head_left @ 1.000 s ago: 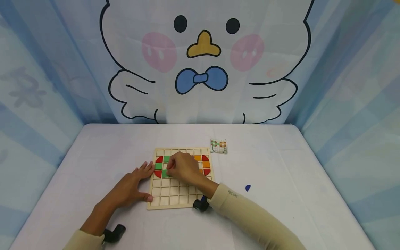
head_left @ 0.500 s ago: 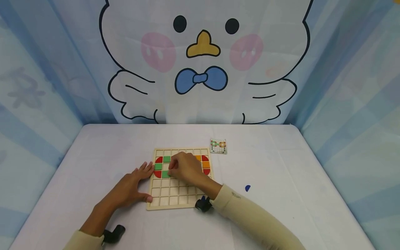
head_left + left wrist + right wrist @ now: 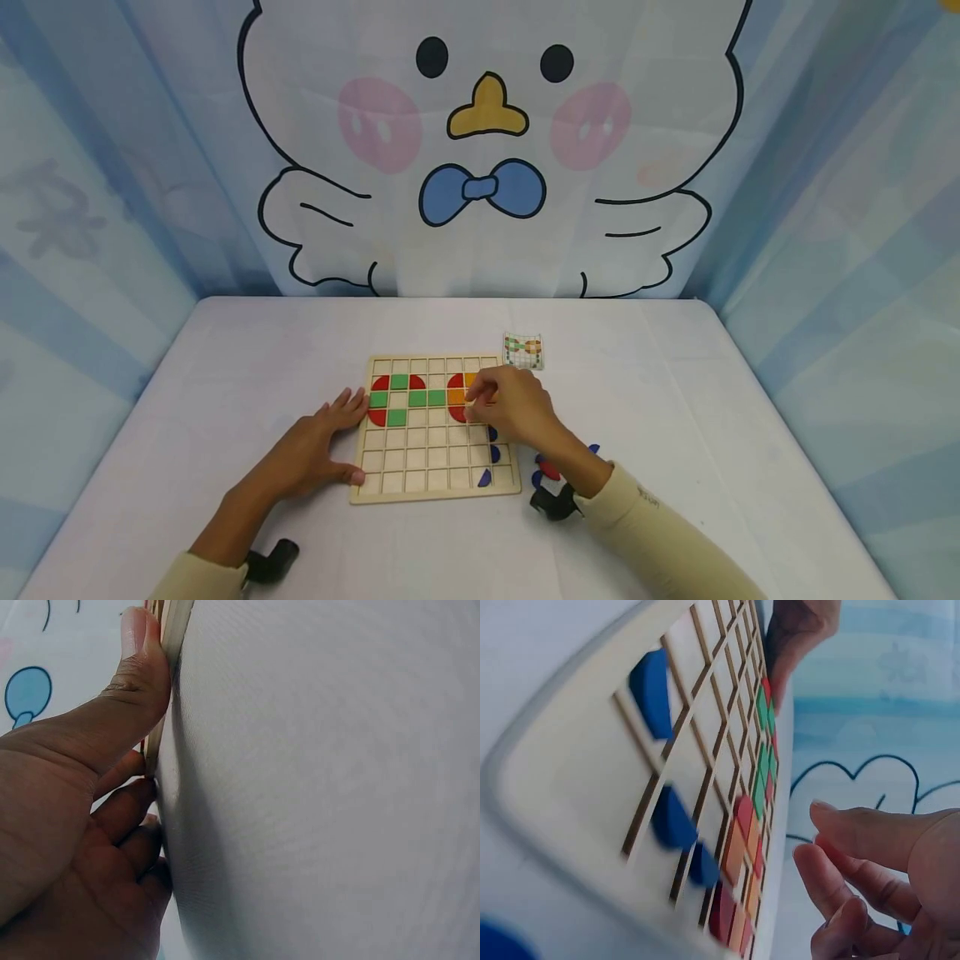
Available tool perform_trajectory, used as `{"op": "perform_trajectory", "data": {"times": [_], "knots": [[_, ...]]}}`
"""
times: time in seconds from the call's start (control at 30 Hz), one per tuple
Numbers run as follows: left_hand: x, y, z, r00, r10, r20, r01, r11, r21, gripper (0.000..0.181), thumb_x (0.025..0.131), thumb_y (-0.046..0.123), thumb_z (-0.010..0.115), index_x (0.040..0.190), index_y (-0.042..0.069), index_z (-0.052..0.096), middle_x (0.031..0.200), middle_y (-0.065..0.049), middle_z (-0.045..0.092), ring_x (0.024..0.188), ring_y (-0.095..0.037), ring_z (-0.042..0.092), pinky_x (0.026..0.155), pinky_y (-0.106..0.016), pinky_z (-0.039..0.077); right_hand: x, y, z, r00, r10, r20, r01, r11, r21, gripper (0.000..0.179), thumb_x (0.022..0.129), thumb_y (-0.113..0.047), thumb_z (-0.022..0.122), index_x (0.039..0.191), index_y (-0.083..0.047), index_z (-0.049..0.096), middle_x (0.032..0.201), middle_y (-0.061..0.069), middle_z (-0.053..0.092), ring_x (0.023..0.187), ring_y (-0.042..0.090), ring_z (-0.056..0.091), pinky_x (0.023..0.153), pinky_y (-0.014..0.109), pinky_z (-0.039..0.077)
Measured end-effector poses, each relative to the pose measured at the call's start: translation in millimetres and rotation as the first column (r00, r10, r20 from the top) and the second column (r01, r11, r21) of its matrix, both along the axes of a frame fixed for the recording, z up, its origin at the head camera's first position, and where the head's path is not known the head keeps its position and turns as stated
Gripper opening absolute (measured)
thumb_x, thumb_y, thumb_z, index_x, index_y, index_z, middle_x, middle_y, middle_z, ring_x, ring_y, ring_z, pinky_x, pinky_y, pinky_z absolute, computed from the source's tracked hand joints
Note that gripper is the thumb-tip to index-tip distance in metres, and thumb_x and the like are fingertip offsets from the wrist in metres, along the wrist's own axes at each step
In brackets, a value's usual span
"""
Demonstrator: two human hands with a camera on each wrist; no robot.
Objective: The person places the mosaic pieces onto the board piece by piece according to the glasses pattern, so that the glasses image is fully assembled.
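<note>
A wooden grid board (image 3: pixel 427 460) lies on the table, with red, green and orange pieces in its upper rows. My left hand (image 3: pixel 318 450) rests at its left side, thumb and fingertips touching the edge. In the left wrist view the thumb (image 3: pixel 135 675) presses against that edge. My right hand (image 3: pixel 525 408) is above the board's right side, near the orange piece (image 3: pixel 457 397). Its thumb and index finger stand apart with nothing visible between them in the right wrist view. Blue half-round pieces (image 3: pixel 654 694) sit along the board's right column. The hand hides part of the right-hand pattern.
A small pattern card (image 3: pixel 522 351) lies beyond the board's upper right corner. Right of the board, partly under my right forearm, are a red piece (image 3: pixel 550 470) and several blue pieces (image 3: pixel 536 479). A printed curtain (image 3: pixel 480 250) stands behind the table.
My right hand has moved right, from over the green pieces to the board's right side, uncovering the middle of the pattern and the blue pieces. My left hand has stayed put.
</note>
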State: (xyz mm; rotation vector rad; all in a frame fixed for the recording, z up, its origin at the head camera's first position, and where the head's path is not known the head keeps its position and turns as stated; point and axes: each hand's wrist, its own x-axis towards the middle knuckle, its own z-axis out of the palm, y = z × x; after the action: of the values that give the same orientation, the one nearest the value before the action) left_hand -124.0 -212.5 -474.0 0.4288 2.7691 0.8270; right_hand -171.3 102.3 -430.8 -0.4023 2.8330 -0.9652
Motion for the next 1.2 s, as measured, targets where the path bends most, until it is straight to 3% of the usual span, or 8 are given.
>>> {"op": "perform_trajectory", "data": {"times": [0.43, 0.7, 0.87, 1.2], "knots": [[-1.0, -1.6, 0.0, 1.0, -0.008, -0.002, 0.008, 1.0, 0.009, 0.12, 0.068, 0.044, 0.097, 0.164, 0.007, 0.036, 0.174, -0.015, 0.029, 0.163, -0.045, 0.023, 0.129, -0.067, 0.025, 24.3, 65.9, 1.5, 0.979, -0.184, 0.085, 0.179, 0.982, 0.058, 0.008, 0.088, -0.016, 0.087, 0.09, -0.019, 0.079, 0.076, -0.004, 0.067, 0.082, 0.018, 0.058, 0.064, 0.03, 0.048], [-0.4, -1.9, -0.7, 1.0, -0.007, 0.0, 0.007, 1.0, 0.014, 0.119, 0.069, 0.044, 0.096, 0.165, 0.008, 0.036, 0.174, -0.015, 0.028, 0.163, -0.045, 0.022, 0.129, -0.068, 0.024, 42.0, 88.4, -4.5, 0.973, -0.194, 0.123, 0.178, 0.975, 0.13, 0.012, 0.085, -0.015, 0.089, 0.089, -0.021, 0.08, 0.075, -0.005, 0.066, 0.086, 0.017, 0.059, 0.069, 0.032, 0.048], [-0.6, -3.3, 0.2, 1.0, -0.009, 0.001, 0.009, 1.0, 0.019, 0.119, 0.069, 0.044, 0.096, 0.165, 0.007, 0.035, 0.174, -0.016, 0.027, 0.163, -0.045, 0.022, 0.13, -0.067, 0.023, 51.3, 92.4, -12.3, 0.971, -0.187, 0.151, 0.164, 0.975, 0.152, 0.021, 0.078, -0.019, 0.096, 0.085, -0.025, 0.077, 0.075, -0.007, 0.065, 0.08, 0.014, 0.057, 0.068, 0.031, 0.044], [-0.2, -1.6, -0.6, 1.0, 0.004, 0.013, -0.004, 1.0, 0.013, 0.119, 0.069, 0.043, 0.097, 0.165, 0.008, 0.035, 0.175, -0.015, 0.027, 0.163, -0.045, 0.021, 0.128, -0.071, 0.023, 59.8, 91.0, -14.6, 0.975, -0.201, 0.092, 0.174, 0.954, 0.243, 0.036, 0.072, -0.024, 0.1, 0.094, -0.018, 0.073, 0.072, -0.008, 0.065, 0.071, 0.012, 0.057, 0.061, 0.029, 0.046]]}}
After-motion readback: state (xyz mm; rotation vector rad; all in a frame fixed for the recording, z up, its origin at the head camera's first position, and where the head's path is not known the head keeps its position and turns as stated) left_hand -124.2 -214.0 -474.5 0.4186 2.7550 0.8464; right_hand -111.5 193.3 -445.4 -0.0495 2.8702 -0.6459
